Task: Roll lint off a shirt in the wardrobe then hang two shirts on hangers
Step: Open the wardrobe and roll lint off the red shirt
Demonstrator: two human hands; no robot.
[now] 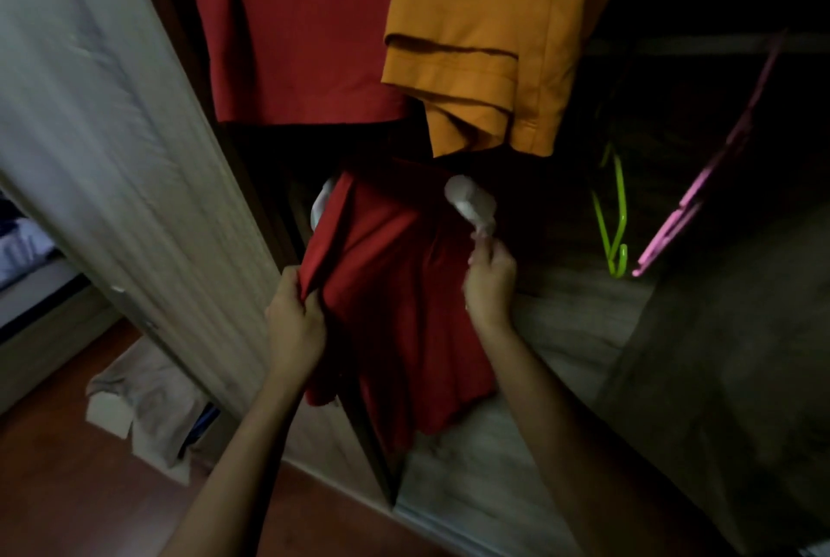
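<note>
Two bare hands are seen inside an open wardrobe. The left hand (294, 318) has its fingers (310, 303) closed tightly on the left edge of a red shirt (395, 287), which is draped over the wardrobe's wood-grain floor (561, 332), its long axis running from near the fingers up and away into the dark interior. The right hand (489, 287) is wrapped around the handle of a lint roller (469, 202); its pale cylindrical head is laid on the upper right part of the shirt, pointing up and to the left of the fingers. Above both hands, another red garment (305, 40) and a mustard-orange shirt (494, 31) with a hemmed sleeve are hung, soft and matte. To the right of the right fingers, a thin green hanger (613, 215) and a pink hanger (700, 179) of smooth plastic are suspended, well apart from the shirt. Left of the left fingers, the pale wood-grain wardrobe door (112, 130) is slanted across the view.
</note>
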